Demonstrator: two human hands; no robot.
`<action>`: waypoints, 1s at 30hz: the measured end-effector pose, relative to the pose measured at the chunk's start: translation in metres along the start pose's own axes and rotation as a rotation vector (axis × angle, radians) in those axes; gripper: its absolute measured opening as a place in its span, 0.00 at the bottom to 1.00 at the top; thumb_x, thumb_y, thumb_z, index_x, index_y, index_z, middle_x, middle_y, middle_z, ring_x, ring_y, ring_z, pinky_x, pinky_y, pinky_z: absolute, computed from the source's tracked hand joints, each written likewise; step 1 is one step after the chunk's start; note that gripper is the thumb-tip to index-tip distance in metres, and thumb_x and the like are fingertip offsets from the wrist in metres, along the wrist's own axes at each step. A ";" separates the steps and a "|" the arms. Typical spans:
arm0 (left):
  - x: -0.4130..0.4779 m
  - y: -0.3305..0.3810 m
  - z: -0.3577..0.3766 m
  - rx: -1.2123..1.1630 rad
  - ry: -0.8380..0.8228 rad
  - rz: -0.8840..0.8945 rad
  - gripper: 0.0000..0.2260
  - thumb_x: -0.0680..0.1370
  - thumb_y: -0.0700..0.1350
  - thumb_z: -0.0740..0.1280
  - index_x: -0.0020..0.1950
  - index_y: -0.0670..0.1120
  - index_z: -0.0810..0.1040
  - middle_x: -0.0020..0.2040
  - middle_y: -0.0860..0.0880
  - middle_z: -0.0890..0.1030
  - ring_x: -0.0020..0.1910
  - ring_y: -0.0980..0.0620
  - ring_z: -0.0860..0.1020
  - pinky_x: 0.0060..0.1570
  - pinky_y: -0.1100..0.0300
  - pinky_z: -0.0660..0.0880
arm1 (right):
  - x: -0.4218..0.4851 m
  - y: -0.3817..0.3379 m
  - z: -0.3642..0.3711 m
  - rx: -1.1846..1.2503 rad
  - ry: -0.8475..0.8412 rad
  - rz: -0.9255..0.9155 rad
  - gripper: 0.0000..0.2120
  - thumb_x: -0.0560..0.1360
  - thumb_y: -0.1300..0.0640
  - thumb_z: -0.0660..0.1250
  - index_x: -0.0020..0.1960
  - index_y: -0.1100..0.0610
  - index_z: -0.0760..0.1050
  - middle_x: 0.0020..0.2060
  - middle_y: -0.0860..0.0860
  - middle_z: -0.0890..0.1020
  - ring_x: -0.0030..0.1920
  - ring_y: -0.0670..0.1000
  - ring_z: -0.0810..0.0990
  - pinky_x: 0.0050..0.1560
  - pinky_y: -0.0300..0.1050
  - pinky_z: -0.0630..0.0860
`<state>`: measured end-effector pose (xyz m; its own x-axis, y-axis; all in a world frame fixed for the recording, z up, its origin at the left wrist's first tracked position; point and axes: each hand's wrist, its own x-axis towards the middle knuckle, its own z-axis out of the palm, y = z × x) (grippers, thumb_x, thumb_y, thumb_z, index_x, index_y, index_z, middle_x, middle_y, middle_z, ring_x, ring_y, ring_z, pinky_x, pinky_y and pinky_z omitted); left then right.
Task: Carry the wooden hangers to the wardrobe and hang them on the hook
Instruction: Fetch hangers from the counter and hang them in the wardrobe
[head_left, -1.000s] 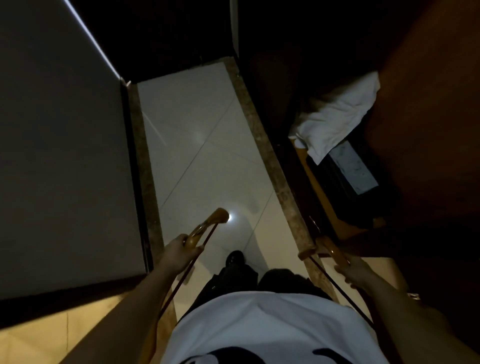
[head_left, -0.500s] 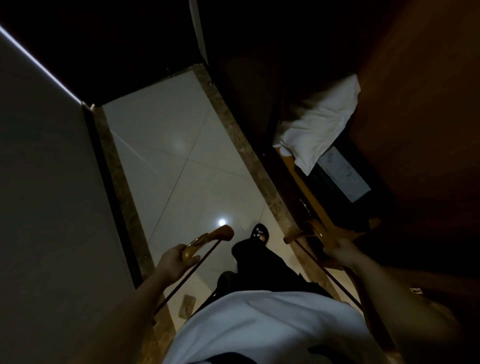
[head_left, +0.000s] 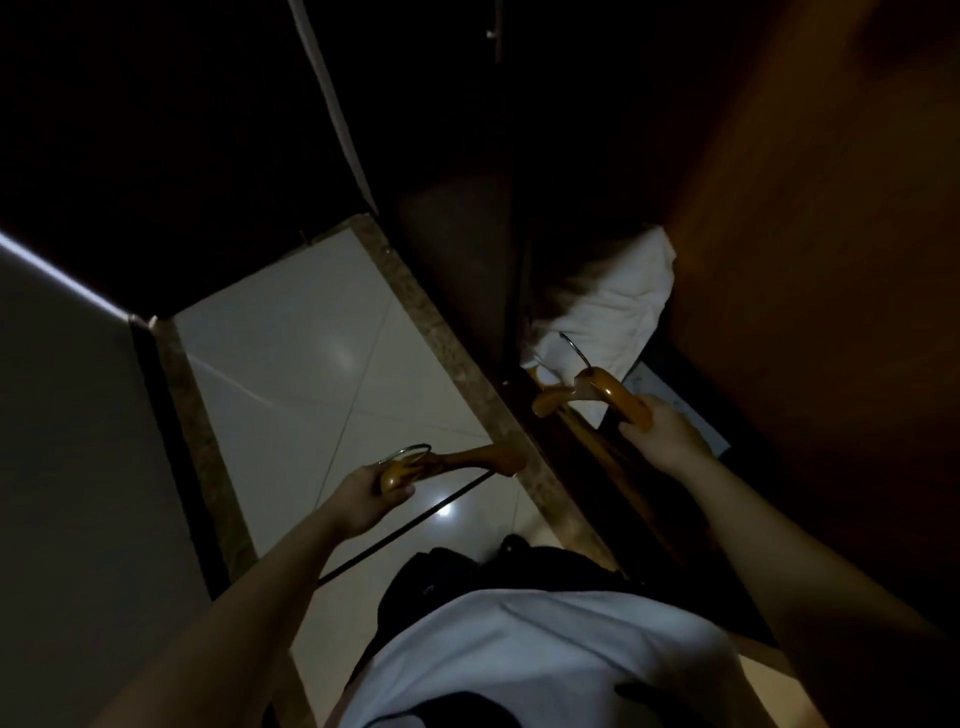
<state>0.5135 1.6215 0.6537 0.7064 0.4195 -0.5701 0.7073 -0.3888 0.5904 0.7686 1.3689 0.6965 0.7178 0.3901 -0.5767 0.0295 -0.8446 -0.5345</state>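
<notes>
Hands now sit higher than a moment ago: the right hand (head_left: 667, 434) grips one hanger (head_left: 592, 395) lifted toward the dark wardrobe (head_left: 805, 260) at the right. The left hand (head_left: 363, 493) grips another hanger (head_left: 457, 460) over the floor (head_left: 311, 338). Hanging probably comes next, though no hook shows.

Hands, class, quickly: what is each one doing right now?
Left hand: closed on a wooden hanger, over the tiled floor.
Right hand: closed on a second wooden hanger, near the white cloth.
</notes>
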 end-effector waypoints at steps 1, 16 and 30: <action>0.010 0.012 -0.006 -0.001 -0.013 0.038 0.07 0.76 0.46 0.67 0.53 0.47 0.78 0.48 0.45 0.80 0.48 0.49 0.77 0.46 0.62 0.71 | 0.003 -0.002 -0.008 -0.022 0.054 0.013 0.13 0.76 0.50 0.62 0.59 0.54 0.72 0.49 0.53 0.78 0.47 0.54 0.75 0.47 0.45 0.70; 0.113 0.232 -0.091 -0.010 -0.294 0.631 0.04 0.75 0.48 0.68 0.46 0.53 0.73 0.36 0.55 0.77 0.34 0.65 0.78 0.36 0.69 0.73 | -0.020 -0.036 -0.110 -0.111 0.624 0.096 0.16 0.76 0.45 0.61 0.59 0.53 0.70 0.53 0.54 0.78 0.56 0.58 0.77 0.54 0.53 0.71; 0.103 0.379 -0.170 -0.083 -0.438 1.170 0.12 0.75 0.46 0.67 0.46 0.36 0.78 0.33 0.49 0.75 0.30 0.60 0.74 0.33 0.70 0.71 | -0.102 -0.126 -0.168 -0.165 1.052 0.037 0.25 0.74 0.46 0.66 0.68 0.50 0.64 0.57 0.54 0.78 0.56 0.58 0.78 0.52 0.51 0.74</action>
<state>0.8497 1.6565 0.9156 0.8700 -0.4560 0.1876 -0.3422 -0.2845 0.8955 0.8086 1.3744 0.9262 0.9577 -0.0832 0.2755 0.0329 -0.9193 -0.3921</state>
